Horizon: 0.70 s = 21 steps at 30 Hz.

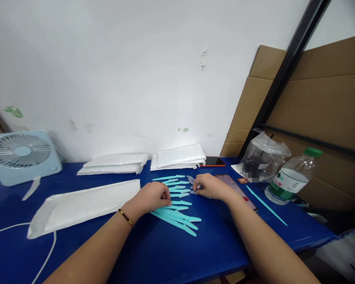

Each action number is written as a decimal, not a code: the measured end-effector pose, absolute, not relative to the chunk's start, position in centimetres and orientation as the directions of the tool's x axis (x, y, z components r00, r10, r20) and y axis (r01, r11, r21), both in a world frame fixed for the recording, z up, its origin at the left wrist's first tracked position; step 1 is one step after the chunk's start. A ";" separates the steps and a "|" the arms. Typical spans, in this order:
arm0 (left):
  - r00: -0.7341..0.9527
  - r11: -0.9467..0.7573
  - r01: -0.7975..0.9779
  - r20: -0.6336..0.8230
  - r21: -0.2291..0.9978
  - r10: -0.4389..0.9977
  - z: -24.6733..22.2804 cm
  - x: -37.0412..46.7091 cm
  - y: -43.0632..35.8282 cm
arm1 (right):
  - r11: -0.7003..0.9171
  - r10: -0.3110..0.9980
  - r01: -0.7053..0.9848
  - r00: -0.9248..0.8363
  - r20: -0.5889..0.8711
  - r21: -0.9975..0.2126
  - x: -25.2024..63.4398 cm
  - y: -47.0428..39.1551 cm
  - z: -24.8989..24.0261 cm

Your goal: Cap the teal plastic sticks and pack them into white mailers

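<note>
Several turquoise eyebrow razors (177, 215) lie in a loose row on the blue table, their blade ends pointing right. My left hand (154, 196) is closed over the handle ends in the middle of the row. Its fingertips pinch one razor (180, 195), partly hidden by the fingers. To the right of the blade ends, my right hand (209, 186) has its thumb and fingers pressed together on a small translucent plastic cap (193, 192). Another translucent cap (190, 179) lies just beyond those fingers.
White padded packets (112, 163) lie along the wall, with a long packet (88, 205) left. A pale blue fan (23, 154) stands far left. Right are a phone (232, 182), a single razor (266, 205), a water bottle (290, 177) and a clear bag (262, 154). Another phone (214, 161) lies behind.
</note>
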<state>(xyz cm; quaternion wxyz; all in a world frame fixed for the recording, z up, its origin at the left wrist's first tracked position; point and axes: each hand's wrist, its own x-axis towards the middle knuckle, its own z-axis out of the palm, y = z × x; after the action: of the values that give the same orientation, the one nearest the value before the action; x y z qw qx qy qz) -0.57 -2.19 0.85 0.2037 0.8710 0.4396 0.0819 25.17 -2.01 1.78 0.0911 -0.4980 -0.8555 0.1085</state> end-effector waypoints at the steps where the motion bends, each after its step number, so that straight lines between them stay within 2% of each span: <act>1: 0.590 -0.518 0.740 -0.044 0.428 0.806 0.8 -0.6 -2.2 | 0.473 0.873 0.830 -0.487 0.032 -0.294 25.2 -2.0 1.7; 5: 0.557 -0.489 0.762 -0.044 0.425 0.829 0.7 -0.4 -2.1 | 0.461 0.853 0.795 -0.520 -0.053 -0.394 25.4 -2.1 1.9; 8: 0.559 -0.504 0.760 -0.018 0.411 0.829 0.5 -0.1 -2.1 | 0.478 0.829 0.757 -0.556 -0.055 -0.445 24.9 -2.4 2.0; 12: 0.562 -0.520 0.760 0.008 0.391 0.827 0.0 0.4 -1.9 | 0.535 0.797 0.707 -0.604 -0.002 -0.463 23.4 -2.6 1.6; 16: 0.558 -0.529 0.766 0.031 0.365 0.829 -0.3 0.6 -1.7 | 0.575 0.793 0.702 -0.605 0.074 -0.420 22.7 -2.4 1.2; 21: 0.564 -0.588 0.744 0.173 0.318 0.807 0.6 0.3 -2.1 | 0.546 0.834 0.730 -0.518 0.190 -0.411 24.9 -2.1 2.4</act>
<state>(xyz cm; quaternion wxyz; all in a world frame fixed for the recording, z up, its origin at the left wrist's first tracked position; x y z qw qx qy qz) 0.35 -2.11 0.62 0.1048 0.8781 0.4417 0.1513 24.91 -2.10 2.42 0.1853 -0.4549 -0.8596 0.1412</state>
